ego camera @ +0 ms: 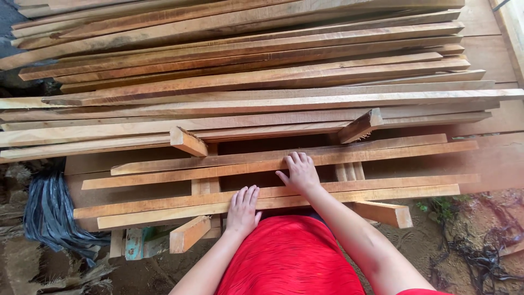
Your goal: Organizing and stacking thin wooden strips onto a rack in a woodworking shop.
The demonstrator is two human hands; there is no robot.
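Both hands lie flat, fingers spread, gripping nothing: left hand (243,210) on the nearest slat (164,214), right hand (300,172) beyond.

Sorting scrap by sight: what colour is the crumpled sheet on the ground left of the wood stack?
Dark blue-grey to black, glossy like plastic sheet; the head view shows it.

black plastic sheet (49,216) – left | weeds (436,206) – right | red garment (289,257)

one view only, from a camera worn on the person's head. it looks steeply down and forward over the red-clad lap, close to the nearest wooden slats (273,199) at arm's reach, with the stack of planks (245,71) filling the upper frame and bare ground (447,246) at the lower corners.
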